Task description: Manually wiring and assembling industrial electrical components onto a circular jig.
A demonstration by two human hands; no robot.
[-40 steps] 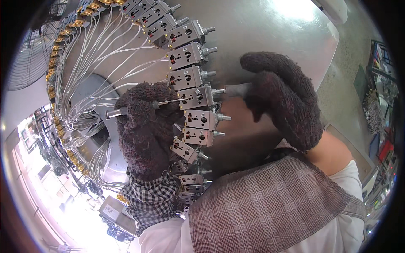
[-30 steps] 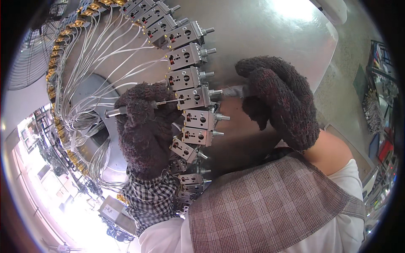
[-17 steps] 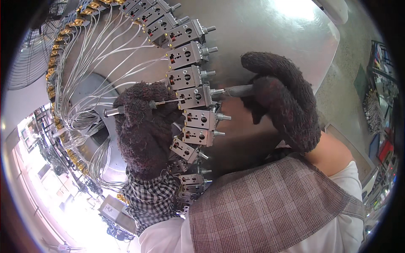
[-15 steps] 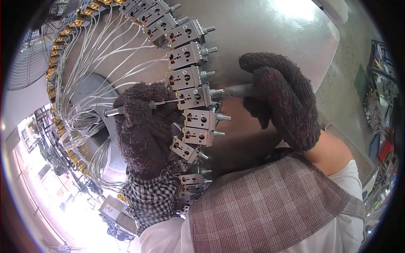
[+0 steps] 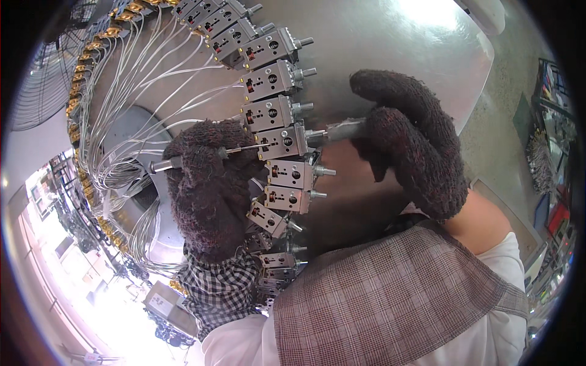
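My left hand (image 5: 210,183), in a dark knitted glove, is closed around a slim screwdriver-like tool (image 5: 166,165). Its thin metal tip reaches the slotted face of a small metal control box (image 5: 284,143) with a short shaft. On the right, my gloved right hand (image 5: 415,143) is closed on a grey cylindrical tool (image 5: 345,130), whose end meets that box's shaft. One finger of this hand stretches out above the tool. Similar boxes (image 5: 268,113) stand in a curved row before and behind this one; my left hand and sleeve cover part of the row.
Thin silvery-white tubes or wires (image 5: 131,79) fan from the boxes toward a ring of brass-coloured parts (image 5: 79,76). The row stands on a shiny round-cornered metal table (image 5: 378,43). A caged fan (image 5: 39,91) is at far left, a shelf rack (image 5: 552,91) at far right.
My right hand has shifted slightly right and turned, and the grey tool shows a lighter side. My left hand and its tool have stayed nearly still.
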